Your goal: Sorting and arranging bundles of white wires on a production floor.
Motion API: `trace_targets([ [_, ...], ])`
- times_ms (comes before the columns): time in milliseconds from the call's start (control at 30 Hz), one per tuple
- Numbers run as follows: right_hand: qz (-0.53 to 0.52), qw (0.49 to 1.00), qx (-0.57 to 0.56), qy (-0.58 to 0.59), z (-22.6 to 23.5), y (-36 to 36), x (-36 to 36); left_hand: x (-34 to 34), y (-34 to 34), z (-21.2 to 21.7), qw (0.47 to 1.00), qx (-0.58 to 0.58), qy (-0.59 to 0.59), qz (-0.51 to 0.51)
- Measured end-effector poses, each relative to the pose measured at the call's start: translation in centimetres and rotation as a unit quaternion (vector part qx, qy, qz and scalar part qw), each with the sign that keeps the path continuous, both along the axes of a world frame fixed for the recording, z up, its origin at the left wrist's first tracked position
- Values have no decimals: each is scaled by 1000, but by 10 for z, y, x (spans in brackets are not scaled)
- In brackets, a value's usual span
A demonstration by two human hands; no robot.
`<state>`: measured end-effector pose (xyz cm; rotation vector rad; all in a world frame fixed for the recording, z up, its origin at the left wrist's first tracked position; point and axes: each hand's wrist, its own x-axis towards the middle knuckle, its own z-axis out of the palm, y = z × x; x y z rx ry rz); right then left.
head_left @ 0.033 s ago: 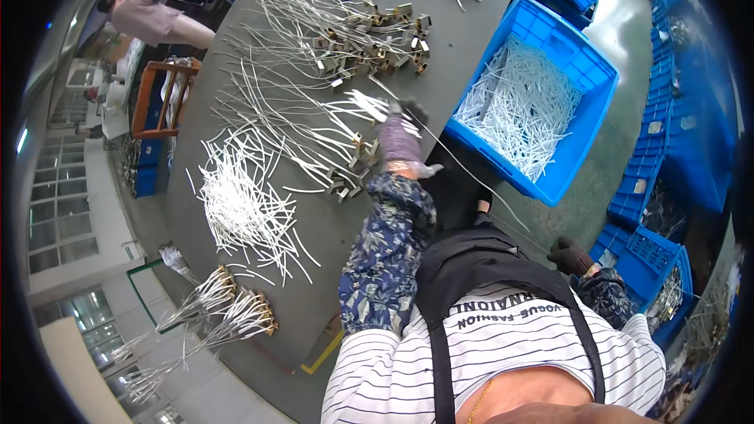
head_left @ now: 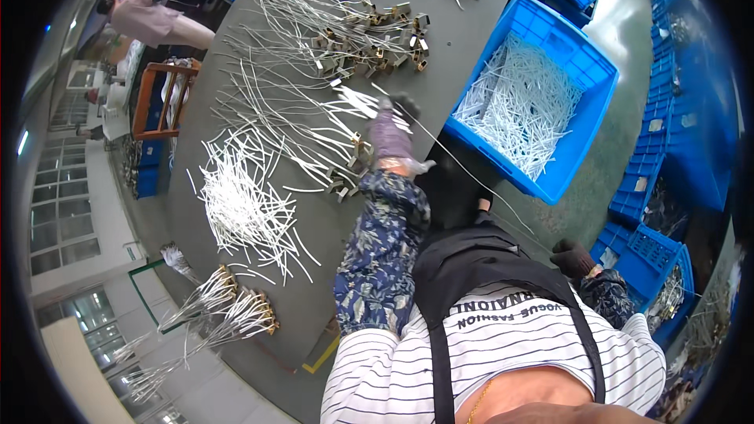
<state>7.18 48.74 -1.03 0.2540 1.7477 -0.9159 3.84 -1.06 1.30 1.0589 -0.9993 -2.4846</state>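
Observation:
My left hand, in a grey-purple glove with a floral sleeve behind it, reaches onto the grey table. Its fingers close over a few white strips that stick out to the left. Small brass clips lie just beside the wrist. My right hand, in a dark glove, hangs curled low at my side near stacked blue crates. A thin pale wire runs through the air from the left hand toward the right hand. Whether the right hand holds it is unclear.
A blue bin of white strips stands on the floor right of the table. A loose pile of white strips, long wires with brass clips and finished bundles cover the table. Another person works far left.

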Motion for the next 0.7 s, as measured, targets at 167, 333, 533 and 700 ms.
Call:
trace_targets([
  [167, 46, 997, 67, 0, -3, 7, -9, -6, -43, 60, 982, -83, 93, 143],
  [333, 56, 996, 63, 0, 9, -13, -22, -2, -60, 84, 974, -113, 61, 187],
  [533, 93, 994, 9, 58, 2, -29, -22, 22, -9, 51, 984, -179, -11, -15],
  [700, 159, 985, 73, 2, 0, -26, -31, 48, 19, 23, 995, -92, 25, 4],
])
